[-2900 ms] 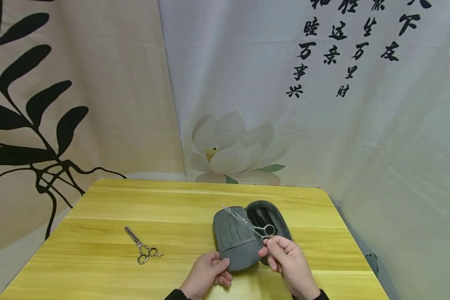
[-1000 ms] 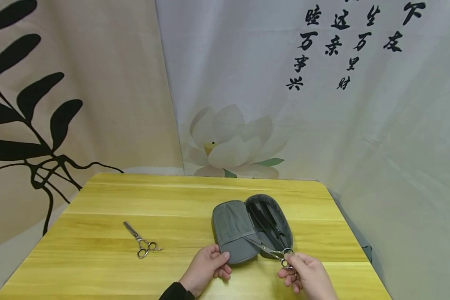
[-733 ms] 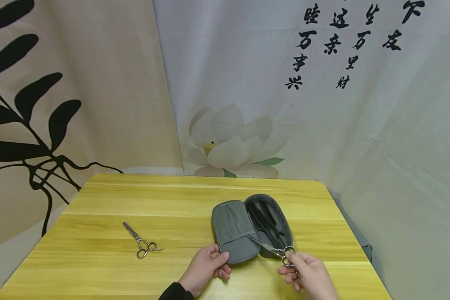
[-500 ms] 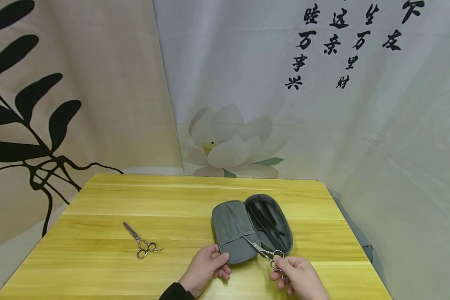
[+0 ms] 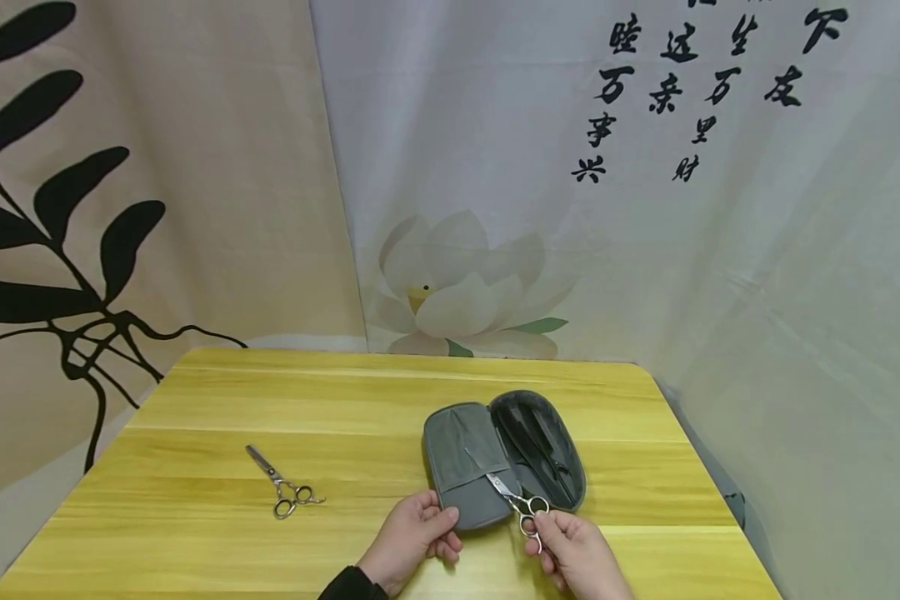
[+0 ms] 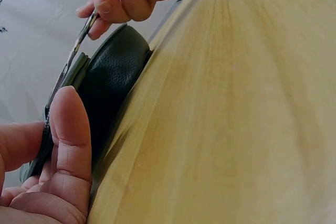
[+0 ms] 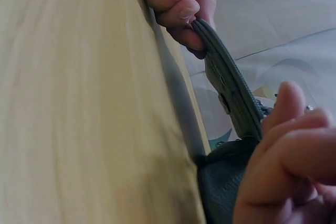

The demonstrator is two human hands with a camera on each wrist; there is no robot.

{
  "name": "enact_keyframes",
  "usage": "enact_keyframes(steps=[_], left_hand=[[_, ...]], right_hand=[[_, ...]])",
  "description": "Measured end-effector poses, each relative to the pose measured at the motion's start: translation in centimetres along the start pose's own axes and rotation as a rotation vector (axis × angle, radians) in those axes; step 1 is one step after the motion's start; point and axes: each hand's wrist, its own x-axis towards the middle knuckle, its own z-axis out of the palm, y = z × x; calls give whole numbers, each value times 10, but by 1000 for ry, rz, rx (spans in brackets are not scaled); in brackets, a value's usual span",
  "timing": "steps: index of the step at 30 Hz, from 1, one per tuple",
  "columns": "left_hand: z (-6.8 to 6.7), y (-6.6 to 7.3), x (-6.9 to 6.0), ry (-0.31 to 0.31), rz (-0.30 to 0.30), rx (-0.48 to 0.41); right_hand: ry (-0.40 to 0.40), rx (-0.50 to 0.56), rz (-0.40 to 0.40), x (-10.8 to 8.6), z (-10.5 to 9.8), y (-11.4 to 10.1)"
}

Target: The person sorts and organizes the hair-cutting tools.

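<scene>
A grey zip case lies unfolded on the table. My left hand pinches its near left corner, thumb on top, as the left wrist view also shows. My right hand holds silver scissors by their finger rings. Their blades point far left over the pocketed half and meet the pocket's edge; a thin line continues beyond it on the fabric, and I cannot tell how much is inside. The other half holds dark slender tools. Thinning scissors lie apart on the left.
The yellow wood-grain table has rounded far corners. Behind it hangs a printed cloth backdrop with a lotus, leaves and writing.
The scissors were raised over the case, then came down right of the pocket. Since then my right hand has moved left, bringing the blades to the pocket's edge. The left hand kept its grip.
</scene>
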Motion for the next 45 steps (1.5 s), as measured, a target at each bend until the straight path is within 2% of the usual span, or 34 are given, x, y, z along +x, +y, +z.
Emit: enact_keyframes(steps=[6,10,19,22,28,37,45], left_hand=[[-1,0,0,2,-8,10],[-1,1,1,9,-17,12],[0,1,1,12,-21,6],[0,1,1,10,-23,11],[-2,2,0,-2,-27,53],[-3,5,-1,-2,-26,57],[0,4,-1,0,-14,84]], right_hand=[[-45,126,18,5,-2,4],[-62,147,8,4,-2,3],[61,165,2,0,4,0],[65,185,-4,2,5,2],[-74,286,24,8,7,8],[-151,385,65,13,8,8],[-320,487,125,18,1,5]])
